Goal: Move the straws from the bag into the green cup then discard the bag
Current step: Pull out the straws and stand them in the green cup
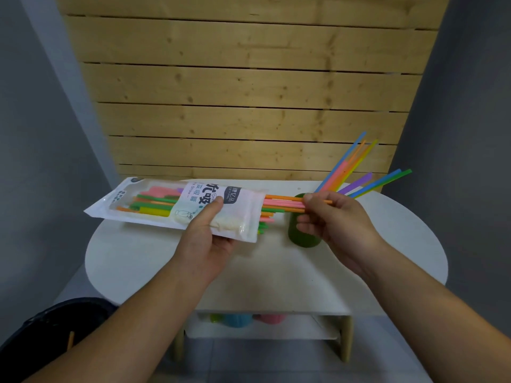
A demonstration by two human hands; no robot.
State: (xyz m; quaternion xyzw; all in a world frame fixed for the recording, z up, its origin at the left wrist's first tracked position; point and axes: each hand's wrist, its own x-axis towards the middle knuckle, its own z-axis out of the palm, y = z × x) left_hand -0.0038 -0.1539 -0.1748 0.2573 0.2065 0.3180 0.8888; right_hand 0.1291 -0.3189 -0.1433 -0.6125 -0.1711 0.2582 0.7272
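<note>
bag (177, 208) left, above table (276, 272) | cup (302, 236) right, on table | straws (356, 172) in cup

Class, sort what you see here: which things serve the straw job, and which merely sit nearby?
In the job: bag, straws in the green cup, straws being pulled out, green cup, left hand, right hand.

Lying about: coloured cups on the lower shelf, white table.
</note>
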